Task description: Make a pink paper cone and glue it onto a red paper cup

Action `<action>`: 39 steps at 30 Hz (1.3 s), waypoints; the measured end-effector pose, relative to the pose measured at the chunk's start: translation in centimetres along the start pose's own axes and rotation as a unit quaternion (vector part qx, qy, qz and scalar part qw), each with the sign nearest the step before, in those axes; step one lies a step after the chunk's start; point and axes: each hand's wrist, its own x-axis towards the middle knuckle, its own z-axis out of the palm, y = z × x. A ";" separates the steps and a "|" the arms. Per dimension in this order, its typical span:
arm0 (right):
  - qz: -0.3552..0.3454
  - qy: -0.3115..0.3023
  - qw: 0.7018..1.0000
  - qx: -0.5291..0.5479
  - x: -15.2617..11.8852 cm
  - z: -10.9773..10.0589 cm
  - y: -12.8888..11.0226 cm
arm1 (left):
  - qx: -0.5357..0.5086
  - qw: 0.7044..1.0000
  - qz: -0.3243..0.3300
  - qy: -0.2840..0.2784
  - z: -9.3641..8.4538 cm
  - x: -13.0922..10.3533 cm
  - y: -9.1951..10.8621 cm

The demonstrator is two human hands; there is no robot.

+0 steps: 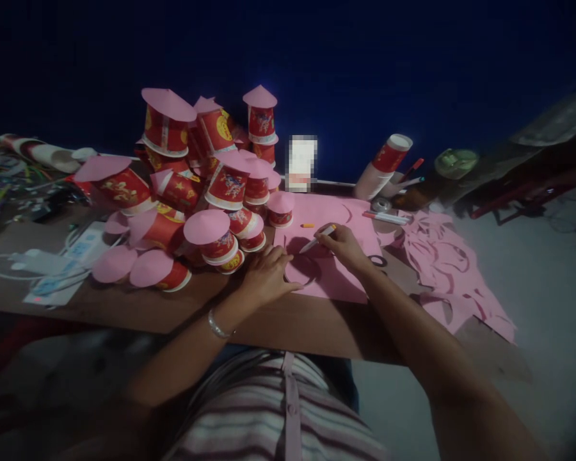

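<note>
A pink sheet (338, 282) lies at the table's front edge. On it rests a dark-edged ring or round template (315, 276), filled with the same pink. My left hand (269, 275) lies at its left side, fingers apart, thumb and fingertips touching its rim. My right hand (342, 244) is closed round a white marker (312, 245) with an orange end, its tip pointing down-left near the ring's upper edge. A small orange cap (308, 225) lies on the sheet above the marker.
Red paper cups with pink cone tops (206, 227) are piled at the left. A tilted cup stack (388, 157) stands behind, right. Pink scraps (441, 250) cover the right end. A white power strip (43, 261) and cable lie far left.
</note>
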 end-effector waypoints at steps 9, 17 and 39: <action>0.003 0.002 1.000 -0.009 1.4 0.4 0.4 | -0.007 1.000 -0.002 -0.004 -0.2 0.1 0.2; 0.005 -0.052 0.998 -0.037 2.1 1.3 -0.3 | 0.001 1.000 -0.010 -0.001 -0.1 0.0 0.3; -0.029 -0.008 0.993 -0.117 -1.4 -1.3 0.3 | 0.001 1.000 -0.007 -0.007 -0.5 0.0 0.5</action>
